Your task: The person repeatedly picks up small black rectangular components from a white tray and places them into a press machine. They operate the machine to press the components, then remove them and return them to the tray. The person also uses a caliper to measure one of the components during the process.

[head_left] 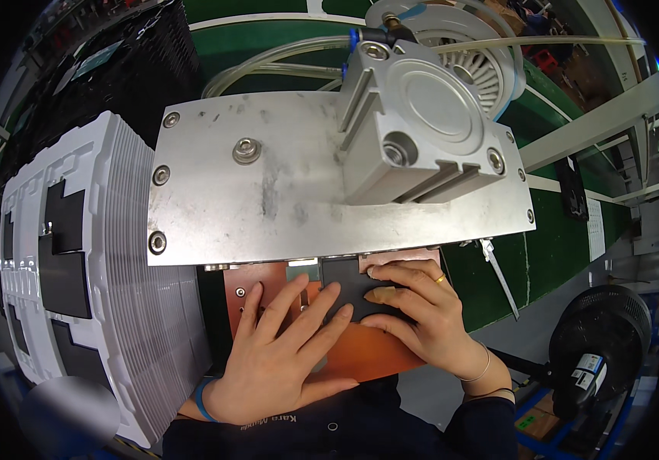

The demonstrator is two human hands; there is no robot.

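Note:
A dark grey-black flat piece (341, 280) lies on an orange-copper fixture plate (379, 354), partly under the front edge of a silver metal press plate (291, 195). My right hand (425, 314) has its bent fingers and thumb around the right end of this piece, gripping it. A ring is on one finger. My left hand (283, 353) lies palm down over the left of the fixture, fingers spread, with fingertips by the piece's left side. Near those fingertips are a reddish block (239, 280) with screws and a small greenish block (303, 272). The piece's far end is hidden beneath the press plate.
A square air cylinder (429, 115) with clear hoses (268, 57) stands on the press plate. At left are stacked white trays (107, 207) holding black pieces (65, 280) and a black crate (122, 69). A black fan (599, 330) stands right; a silver strip (502, 280) lies on the green table (483, 303).

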